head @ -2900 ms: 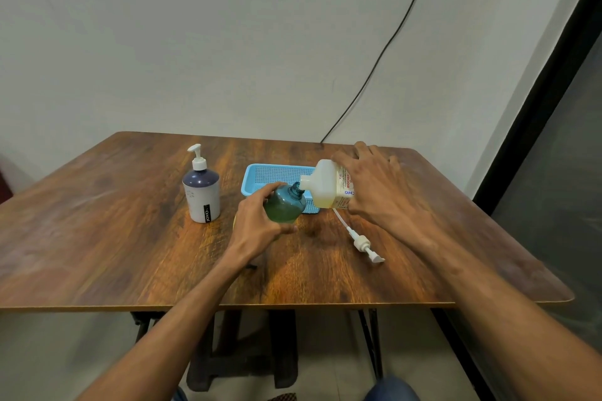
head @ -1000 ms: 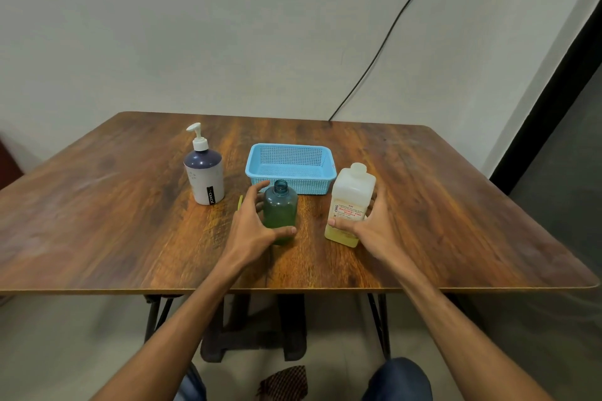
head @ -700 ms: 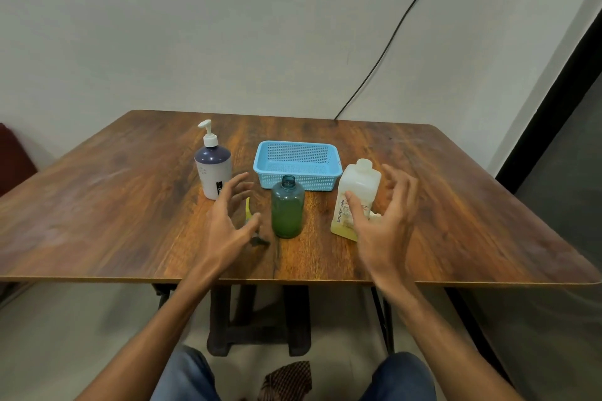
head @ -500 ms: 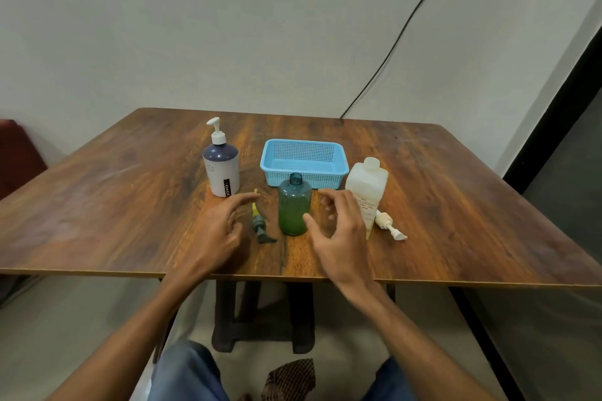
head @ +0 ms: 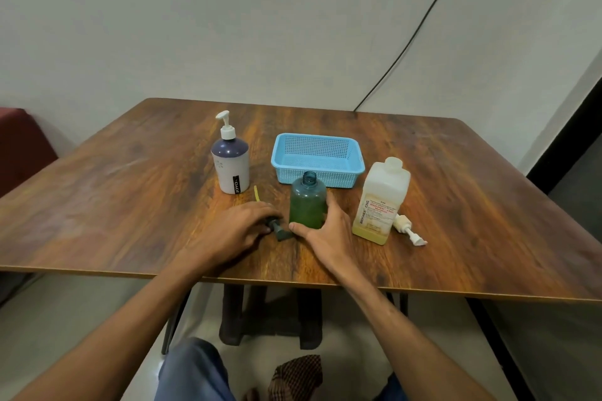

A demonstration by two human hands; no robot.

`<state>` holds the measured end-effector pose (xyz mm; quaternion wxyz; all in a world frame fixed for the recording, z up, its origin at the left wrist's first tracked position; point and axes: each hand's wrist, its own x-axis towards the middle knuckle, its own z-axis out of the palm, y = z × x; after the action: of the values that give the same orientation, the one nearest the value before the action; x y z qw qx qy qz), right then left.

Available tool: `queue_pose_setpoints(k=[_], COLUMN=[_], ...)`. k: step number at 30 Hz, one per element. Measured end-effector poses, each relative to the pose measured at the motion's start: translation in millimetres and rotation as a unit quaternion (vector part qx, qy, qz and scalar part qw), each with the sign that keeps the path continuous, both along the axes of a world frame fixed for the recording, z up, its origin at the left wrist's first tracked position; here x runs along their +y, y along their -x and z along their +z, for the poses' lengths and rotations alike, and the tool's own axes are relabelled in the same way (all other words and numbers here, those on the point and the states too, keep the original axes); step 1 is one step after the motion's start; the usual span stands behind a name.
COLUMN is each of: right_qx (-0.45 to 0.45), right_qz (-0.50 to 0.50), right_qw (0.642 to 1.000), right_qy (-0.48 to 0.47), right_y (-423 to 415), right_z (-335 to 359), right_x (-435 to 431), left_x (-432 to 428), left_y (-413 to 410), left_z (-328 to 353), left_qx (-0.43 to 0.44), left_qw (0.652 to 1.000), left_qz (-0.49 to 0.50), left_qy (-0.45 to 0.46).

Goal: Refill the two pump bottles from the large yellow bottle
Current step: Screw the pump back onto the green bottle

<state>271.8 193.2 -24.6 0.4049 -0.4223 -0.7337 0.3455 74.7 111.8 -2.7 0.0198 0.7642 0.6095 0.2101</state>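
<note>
Left of the blue basket (head: 346,176) stands the white pump bottle (head: 230,163), its pump screwed on. It looks stiff-walled and steady, best taken round the body rather than by the thin nozzle.

In front of the basket and slightly left, the left hand (head: 233,233) lies on the table (head: 130,189) with its fingers curled over the collar of the dark pump (head: 280,232), apparently pinching it. The pump's yellow dip tube (head: 256,194) sticks out behind the hand toward the basket. The pump is light, and the tube is probably wet and will drip.

Touching the basket's front wall stands the green bottle (head: 308,203), neck open and nearly full of green liquid. The right hand (head: 327,233) wraps its lower body, thumb in front and fingers round the far side. It is thin plastic, so a hard squeeze could push liquid out.

Right of the basket the large yellow bottle (head: 381,202) stands uncapped and mostly drained, so it is light and tippy. A low grip on its flat sides suits it. A white pump (head: 407,228) lies just beside its base.

There is open tabletop on either side of the basket, while the near edge runs close behind both wrists.
</note>
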Motion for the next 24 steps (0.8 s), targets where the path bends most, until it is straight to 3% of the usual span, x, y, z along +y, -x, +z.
queue_pose_setpoints(k=[4, 8, 11, 16, 20, 24], right_qx=[0.025, 0.030, 0.027, 0.024, 0.014, 0.000], right_qz=[0.004, 0.009, 0.005, 0.002, 0.002, -0.007], right_qw=[1.000, 0.999, 1.000, 1.000, 1.000, 1.000], right_qy=[0.003, 0.008, 0.007, 0.004, -0.007, -0.004], right_y=[0, 0, 0, 1, -1, 0], right_z=[-1, -3, -3, -3, -1, -3], right_x=[2, 3, 2, 1, -1, -1], left_x=[-3, -4, -3, 5, 15, 20], left_y=[8, 5, -4, -16, -23, -32], left_z=[5, 23, 44, 88, 120, 137], left_qx=[-0.058, -0.195, -0.314, -0.519, -0.567, -0.564], left_qw=[0.995, 0.973, 0.936, 0.836, 0.803, 0.805], left_qz=[0.004, 0.021, 0.034, 0.020, 0.025, 0.016], left_qy=[-0.080, -0.125, -0.158, -0.180, -0.183, -0.186])
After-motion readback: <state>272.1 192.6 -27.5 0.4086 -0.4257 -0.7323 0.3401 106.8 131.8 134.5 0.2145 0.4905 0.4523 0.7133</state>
